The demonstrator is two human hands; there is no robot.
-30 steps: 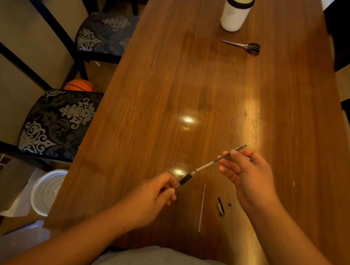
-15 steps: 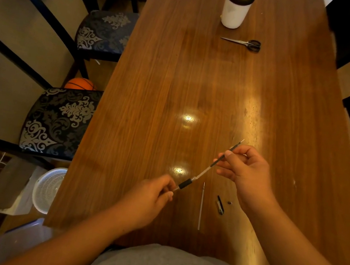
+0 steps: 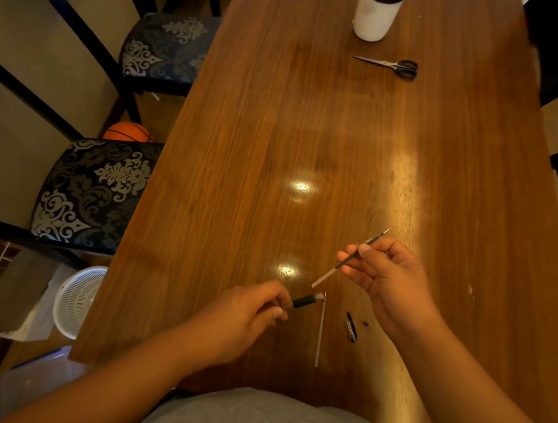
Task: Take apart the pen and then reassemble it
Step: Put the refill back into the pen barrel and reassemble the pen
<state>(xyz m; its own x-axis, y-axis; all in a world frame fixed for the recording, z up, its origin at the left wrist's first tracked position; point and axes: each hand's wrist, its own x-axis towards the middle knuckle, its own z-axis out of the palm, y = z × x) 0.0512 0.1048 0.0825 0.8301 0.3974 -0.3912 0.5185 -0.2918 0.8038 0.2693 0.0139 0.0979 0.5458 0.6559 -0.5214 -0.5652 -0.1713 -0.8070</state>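
Observation:
My left hand (image 3: 248, 310) pinches a short black grip section (image 3: 305, 301) with a silvery end, held low over the wooden table (image 3: 319, 126). A thin refill (image 3: 350, 258) is held by my right hand (image 3: 386, 281), slanting up to the right, its tip past my fingers. The refill and the grip section are apart, with a small gap between them. On the table between my hands lie a thin grey tube (image 3: 320, 330), a small black clip piece (image 3: 351, 327) and a tiny dark part (image 3: 367, 323).
Black-handled scissors (image 3: 390, 65) and a white cup with a black rim (image 3: 379, 7) stand far up the table. Patterned chairs (image 3: 92, 190) line the left side, with an orange basketball (image 3: 128, 132) and a white basket (image 3: 78, 299) on the floor.
The refill has come out of the black grip section: my right hand drew it up and to the right while my left hand kept the grip near the table.

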